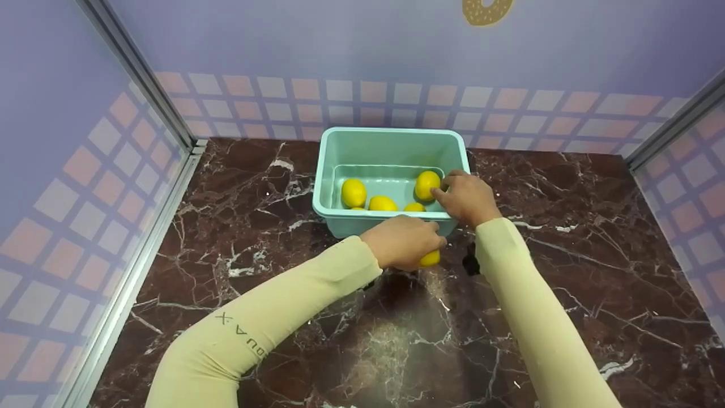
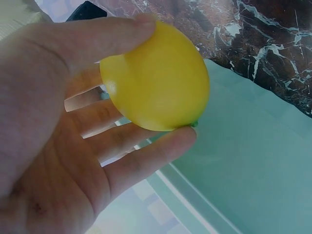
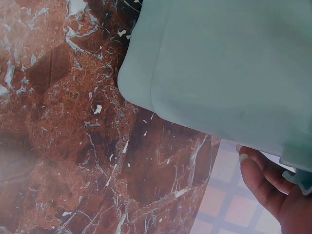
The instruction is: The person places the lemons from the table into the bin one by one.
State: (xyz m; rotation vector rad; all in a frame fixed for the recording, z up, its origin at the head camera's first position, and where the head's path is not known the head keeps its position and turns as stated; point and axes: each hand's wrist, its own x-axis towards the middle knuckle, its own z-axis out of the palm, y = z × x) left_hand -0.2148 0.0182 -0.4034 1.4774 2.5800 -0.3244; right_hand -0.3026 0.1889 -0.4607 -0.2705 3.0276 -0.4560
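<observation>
My left hand [image 1: 403, 242] holds a yellow lemon [image 2: 161, 80] just in front of the bin's near wall. In the left wrist view, the thumb lies on one side of the lemon and the fingers on the other; a small green tip shows at its end. At the right rim of the light green plastic bin [image 1: 391, 134], my right hand [image 1: 469, 198] grips the edge. Its fingers [image 3: 261, 183] show outside the bin in the right wrist view. Inside the bin lie several more lemons, one [image 1: 427, 186] close to the right thumb and another [image 1: 354, 193] at the left.
The bin stands on a dark red marbled tabletop [image 1: 255, 294], close to the back wall [image 1: 374, 51] with its pink and white squares. Side walls with metal corner strips [image 1: 144, 255] bound the table on the left and right.
</observation>
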